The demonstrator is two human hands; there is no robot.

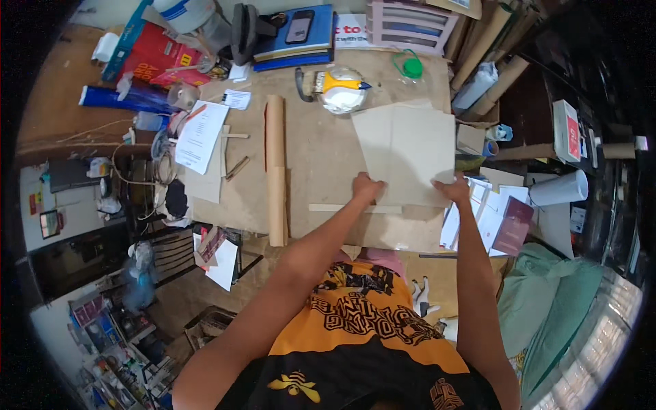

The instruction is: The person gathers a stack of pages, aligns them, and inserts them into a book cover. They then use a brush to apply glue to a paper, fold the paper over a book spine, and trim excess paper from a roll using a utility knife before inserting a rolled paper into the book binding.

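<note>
A pale greyboard sheet with a faint crease lies on the right half of the work table. Its near left corner is pinched by my left hand. My right hand grips the near right corner, thumb on top, with the other fingers partly hidden. Just below my left hand, a narrow pale strip lies along the table, partly covered by my forearm. Beyond the sheet stands a round tub with a yellow-handled brush resting across it.
A rolled tube of brown paper lies lengthwise left of centre. Printed papers are at the left edge, and a maroon booklet at the right. Blue books with a phone and a green-capped bottle line the back.
</note>
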